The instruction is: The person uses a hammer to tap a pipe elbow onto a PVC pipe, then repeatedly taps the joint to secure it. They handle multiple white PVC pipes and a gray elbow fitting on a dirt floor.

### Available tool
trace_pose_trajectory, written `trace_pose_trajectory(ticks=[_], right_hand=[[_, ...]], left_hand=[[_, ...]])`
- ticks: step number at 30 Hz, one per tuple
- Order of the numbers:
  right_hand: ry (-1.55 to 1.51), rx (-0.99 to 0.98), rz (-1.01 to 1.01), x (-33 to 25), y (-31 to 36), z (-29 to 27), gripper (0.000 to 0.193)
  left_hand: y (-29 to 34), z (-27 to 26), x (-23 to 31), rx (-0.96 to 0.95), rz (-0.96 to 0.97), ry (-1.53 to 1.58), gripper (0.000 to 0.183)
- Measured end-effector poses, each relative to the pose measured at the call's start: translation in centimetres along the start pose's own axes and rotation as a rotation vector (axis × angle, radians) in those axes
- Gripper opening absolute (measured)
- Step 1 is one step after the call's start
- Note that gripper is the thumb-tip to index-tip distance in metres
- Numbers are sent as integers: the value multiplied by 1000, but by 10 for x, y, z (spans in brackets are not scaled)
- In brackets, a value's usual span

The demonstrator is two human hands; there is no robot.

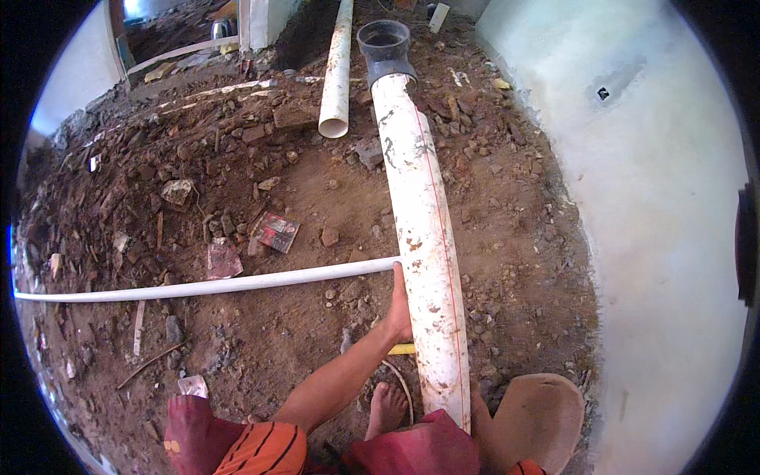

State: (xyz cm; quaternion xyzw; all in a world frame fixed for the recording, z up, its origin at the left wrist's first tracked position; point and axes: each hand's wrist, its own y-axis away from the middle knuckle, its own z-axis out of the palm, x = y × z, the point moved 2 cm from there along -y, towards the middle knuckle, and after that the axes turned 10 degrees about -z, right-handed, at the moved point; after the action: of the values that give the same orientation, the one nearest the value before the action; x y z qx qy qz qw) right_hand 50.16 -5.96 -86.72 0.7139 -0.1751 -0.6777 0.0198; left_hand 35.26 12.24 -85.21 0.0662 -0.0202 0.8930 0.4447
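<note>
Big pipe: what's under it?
Soil shows around the big pipe; a yellow strip reaches its left edge. The left hand is partly hidden behind it. What lies directly beneath is covered.

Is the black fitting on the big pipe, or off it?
On: the black fitting sits over the far end of the big pipe.

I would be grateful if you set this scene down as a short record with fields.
Left hand: against the left side of the large white pipe
Pipe marks: brown dirt specks, red lengthwise line
Pipe's far end: dark fitting
Thin white pipe: extends leftward from near the hand
Ground: brown soil, stones
Right side: pale wall
</note>
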Motion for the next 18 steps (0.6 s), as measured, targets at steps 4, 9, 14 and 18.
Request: trace_pose_trajectory(ticks=[4, 9, 14, 18], right_hand=[[-7, -134, 137, 9, 9, -2, 77], [-58, -215, 238, 12, 19, -13, 79], [-66, -286, 283, 18, 26, -22, 81], [-77, -363, 300, 18, 13, -20, 83]], left_hand=[[3, -13, 14, -32, 7, 7, 84], [-4, -28, 19, 297, 68, -164, 73], [-8, -41, 14, 367, 69, -123, 65], [-4, -52, 12, 347, -1, -156, 66]])
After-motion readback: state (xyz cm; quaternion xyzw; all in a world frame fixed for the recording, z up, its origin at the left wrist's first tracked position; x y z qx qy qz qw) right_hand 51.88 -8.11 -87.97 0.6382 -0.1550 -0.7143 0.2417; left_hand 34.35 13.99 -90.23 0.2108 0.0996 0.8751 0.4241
